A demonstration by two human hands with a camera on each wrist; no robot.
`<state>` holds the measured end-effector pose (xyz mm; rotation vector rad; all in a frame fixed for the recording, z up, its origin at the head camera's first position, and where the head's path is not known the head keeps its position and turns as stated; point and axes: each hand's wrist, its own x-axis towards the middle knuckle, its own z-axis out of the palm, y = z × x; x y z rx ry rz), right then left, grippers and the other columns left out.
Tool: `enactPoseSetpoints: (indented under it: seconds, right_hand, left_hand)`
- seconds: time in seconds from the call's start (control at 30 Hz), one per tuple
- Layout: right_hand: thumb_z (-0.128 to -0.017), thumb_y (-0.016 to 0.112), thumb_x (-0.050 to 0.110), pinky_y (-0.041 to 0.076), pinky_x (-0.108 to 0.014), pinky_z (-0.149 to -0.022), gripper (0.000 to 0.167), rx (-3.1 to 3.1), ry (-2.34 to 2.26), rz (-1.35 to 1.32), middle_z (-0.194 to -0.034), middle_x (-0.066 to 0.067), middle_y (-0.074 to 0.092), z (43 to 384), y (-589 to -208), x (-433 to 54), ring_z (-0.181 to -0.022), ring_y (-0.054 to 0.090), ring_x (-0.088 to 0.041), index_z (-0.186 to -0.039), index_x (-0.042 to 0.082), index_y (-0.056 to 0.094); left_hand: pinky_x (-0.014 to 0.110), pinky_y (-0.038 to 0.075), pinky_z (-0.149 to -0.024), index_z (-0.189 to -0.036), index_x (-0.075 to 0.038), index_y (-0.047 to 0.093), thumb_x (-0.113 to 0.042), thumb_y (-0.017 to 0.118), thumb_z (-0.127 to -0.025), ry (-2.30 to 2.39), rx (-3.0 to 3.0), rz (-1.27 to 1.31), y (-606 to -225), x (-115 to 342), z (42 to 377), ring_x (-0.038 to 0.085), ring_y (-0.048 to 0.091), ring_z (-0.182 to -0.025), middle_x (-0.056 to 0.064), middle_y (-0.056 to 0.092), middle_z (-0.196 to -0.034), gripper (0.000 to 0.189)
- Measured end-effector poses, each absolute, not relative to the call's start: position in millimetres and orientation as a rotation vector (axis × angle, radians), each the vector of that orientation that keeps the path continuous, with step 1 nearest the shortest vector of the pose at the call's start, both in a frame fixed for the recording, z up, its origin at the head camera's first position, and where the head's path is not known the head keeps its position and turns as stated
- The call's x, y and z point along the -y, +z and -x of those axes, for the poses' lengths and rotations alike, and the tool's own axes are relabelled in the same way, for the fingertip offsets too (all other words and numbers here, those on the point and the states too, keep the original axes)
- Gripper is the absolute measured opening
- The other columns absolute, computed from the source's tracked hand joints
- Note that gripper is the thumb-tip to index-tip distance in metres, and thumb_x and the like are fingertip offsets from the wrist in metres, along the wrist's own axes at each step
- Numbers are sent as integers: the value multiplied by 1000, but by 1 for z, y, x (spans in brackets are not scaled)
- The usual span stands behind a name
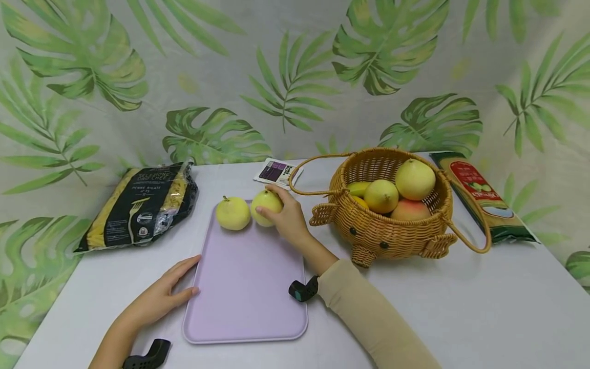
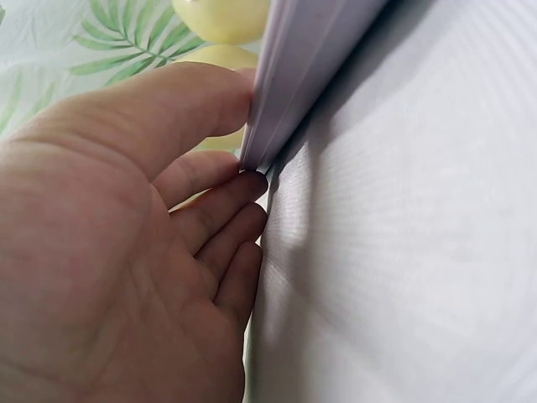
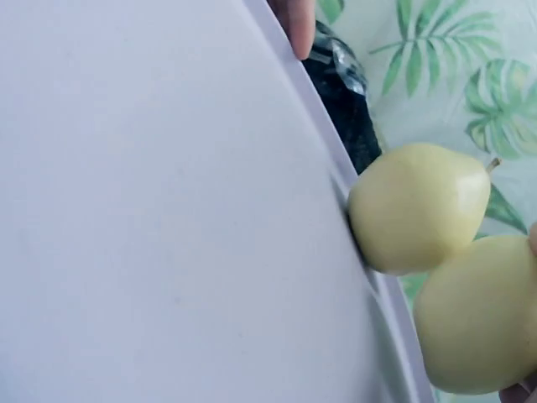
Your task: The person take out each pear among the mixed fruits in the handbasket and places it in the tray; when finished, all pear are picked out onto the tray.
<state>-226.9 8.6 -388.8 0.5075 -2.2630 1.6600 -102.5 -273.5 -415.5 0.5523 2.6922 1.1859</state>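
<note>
A pale lilac tray (image 1: 249, 289) lies on the white table. My right hand (image 1: 293, 219) grips a yellow-green pear (image 1: 262, 212) at the tray's far end, fingers over its far side and thumb on its near left. Beside it, on the left, another yellow-green pear (image 1: 232, 213) sits in the far left corner with its stem up; the two look close together in the right wrist view. Loosely extended, my left hand (image 1: 156, 297) rests against the tray's left edge. In the left wrist view its thumb and fingertips meet the tray's rim (image 2: 289, 75).
To the right stands a wicker basket (image 1: 396, 241) with a looped handle, holding several fruits. A black pasta bag (image 1: 138, 207) lies at left. Behind the tray is a small white and purple packet (image 1: 276, 171). A green and red bag (image 1: 484, 197) lies behind the basket. Leaf-print cloth hangs behind.
</note>
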Motion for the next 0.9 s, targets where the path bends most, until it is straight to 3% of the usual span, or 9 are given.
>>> enactPoseSetpoints:
  seconds: [0.33,0.57,0.77,0.9]
  right_hand:
    - [-75,73,8,34,-30,-96,52,2363,1746,-488,-124,-4,52,237,-400,-8,-115,44,-17,-123,9,52]
    - [-79,70,15,33,-39,-96,61,2493,1731,-548,-137,-2,37,235,-394,-10,-123,34,-19,-133,14,41]
    - [-82,66,26,27,-46,-99,60,2445,1662,-681,-138,-2,34,214,-369,-21,-125,29,-19,-134,16,39]
    - [-84,63,21,24,-39,-102,55,2275,1635,-901,-134,-4,38,190,-341,-42,-125,30,-16,-132,9,39]
  left_hand:
    - [3,10,-91,-140,-13,31,-27,60,-87,1203,-2681,-562,-414,274,103,36,19,-128,14,30,-140,63]
    - [4,10,-91,-140,-12,30,-26,60,-87,1200,-2676,-551,-414,274,102,37,20,-128,14,30,-140,63]
    - [4,11,-91,-140,-12,30,-26,60,-87,1207,-2672,-553,-414,274,102,38,20,-128,15,30,-139,63]
    - [3,11,-91,-140,-11,31,-26,60,-87,1212,-2675,-565,-413,272,102,39,21,-127,15,30,-139,63]
